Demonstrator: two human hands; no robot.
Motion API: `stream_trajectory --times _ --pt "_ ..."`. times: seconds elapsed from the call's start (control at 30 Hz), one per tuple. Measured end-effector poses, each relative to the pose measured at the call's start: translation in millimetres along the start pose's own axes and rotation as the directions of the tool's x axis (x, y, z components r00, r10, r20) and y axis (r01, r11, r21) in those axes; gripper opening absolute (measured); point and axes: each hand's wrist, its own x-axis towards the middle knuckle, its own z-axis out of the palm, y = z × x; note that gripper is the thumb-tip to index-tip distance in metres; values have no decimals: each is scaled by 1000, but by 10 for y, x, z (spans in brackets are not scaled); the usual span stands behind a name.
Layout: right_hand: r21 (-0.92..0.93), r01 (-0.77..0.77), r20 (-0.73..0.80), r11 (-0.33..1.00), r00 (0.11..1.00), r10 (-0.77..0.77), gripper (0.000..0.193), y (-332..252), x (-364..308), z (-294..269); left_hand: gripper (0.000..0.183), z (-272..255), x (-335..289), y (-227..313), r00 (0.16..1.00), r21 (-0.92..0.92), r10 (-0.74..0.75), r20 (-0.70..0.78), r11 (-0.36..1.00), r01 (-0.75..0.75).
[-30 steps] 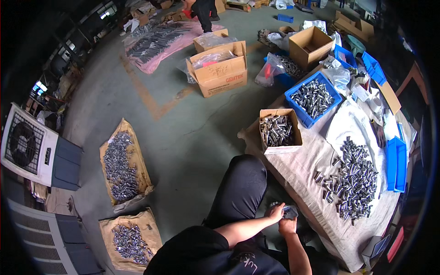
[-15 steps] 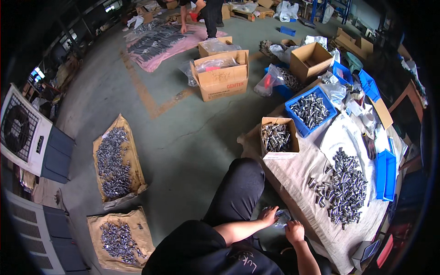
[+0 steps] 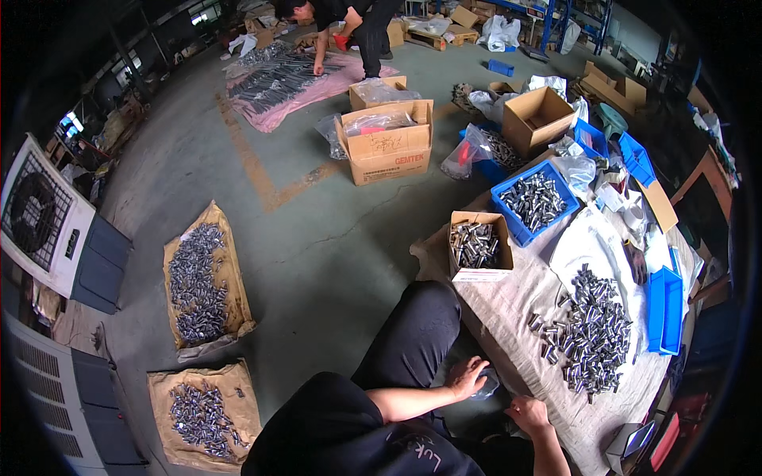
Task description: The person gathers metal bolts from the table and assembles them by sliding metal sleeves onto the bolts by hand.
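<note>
Low between my knee and the cloth-covered work surface, my left hand is curled against a small clear plastic bag. Its fingers seem closed on the bag's upper side; what the bag contains is too unclear to tell. My right hand is at the edge of the cloth, a short way right of the bag. Its fingers are curled together, and anything inside them is hidden. A pile of shiny metal cylindrical parts lies on the cloth beyond my right hand.
A small carton and a blue bin hold similar parts. A narrow blue bin stands at right. Parts lie on brown sheets on the floor at left. An open carton stands ahead; a person bends over a pink sheet.
My right hand has come away from the bag, moving down and slightly right. My left hand stays with the bag. The far person comes more into view as the picture shifts slightly.
</note>
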Motion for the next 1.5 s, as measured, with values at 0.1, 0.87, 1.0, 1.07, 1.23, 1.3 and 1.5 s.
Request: stream_trajectory --times 0.1,0.87,1.0,1.07,1.23,1.3,1.5 --pt "43 -162 59 986 985 160 28 130 -91 -58 41 -61 -17 89 978 -59 206 15 977 -205" --pt "106 -249 90 963 967 240 24 204 62 -243 34 62 -449 464 740 -279 266 618 954 -111" --pt "72 -271 145 960 955 259 25 283 110 -192 33 167 -524 403 651 -234 207 730 971 -46" --pt "73 -293 147 953 949 280 28 281 78 -206 29 247 -591 344 593 -243 262 761 963 -113" --pt "60 -257 101 964 963 250 25 249 135 -159 31 525 -725 166 536 -179 213 817 977 -116" --pt "9 -268 132 963 955 265 25 288 175 -77 32 601 -747 126 540 -156 175 823 984 -82" --pt "77 -232 144 970 965 219 27 364 147 27 29 579 -785 218 538 -117 117 835 993 -34"
